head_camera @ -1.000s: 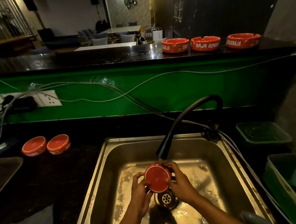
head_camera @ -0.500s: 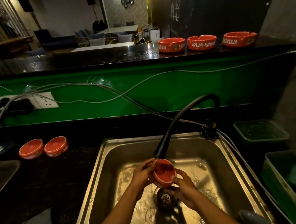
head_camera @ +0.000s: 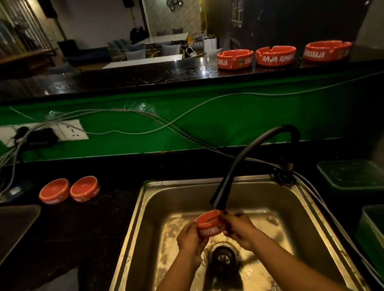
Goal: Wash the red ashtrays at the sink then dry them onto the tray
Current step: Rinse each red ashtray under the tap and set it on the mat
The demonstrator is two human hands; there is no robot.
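Item 1: red ashtray (head_camera: 210,225), currently being washed. It is sitting over the steel sink (head_camera: 303,217), just below the spout of the black faucet (head_camera: 250,159) and above the drain (head_camera: 225,257), mouth turned up and tilted away, white lettering facing the person. The left hand (head_camera: 190,241) is cupping its left side, grip curled round the wall; the right hand (head_camera: 240,231) is grasping the right side, fingers (head_camera: 227,219) hooking over the rim. Water is pooling and glinting on the sink floor; whether a stream is running from the spout is hard to tell.

Item 2: 2 red ashtrays (head_camera: 69,190), lying upside down side by side on the dark desk (head_camera: 84,230) left of the sink, just apart from each other. They are looking like finished pieces, though that is a judgement.

Item 3: 3 red ashtrays (head_camera: 276,55), standing upright in a row on the high bar counter (head_camera: 137,75) behind the green wall (head_camera: 230,120), apparently waiting their turn.

Item 4: dark tray (head_camera: 9,226) at the far left edge of the desk, nothing showing on its visible part.

Step in hand: rinsing, judged roughly 1 ashtray into the second half of the lot. The next move is calling for turning the piece so the inside and notches get flushed, then tipping water out, drying it and carrying it left toward the tray. The wet ceramic is demanding a firm 2-handed hold.
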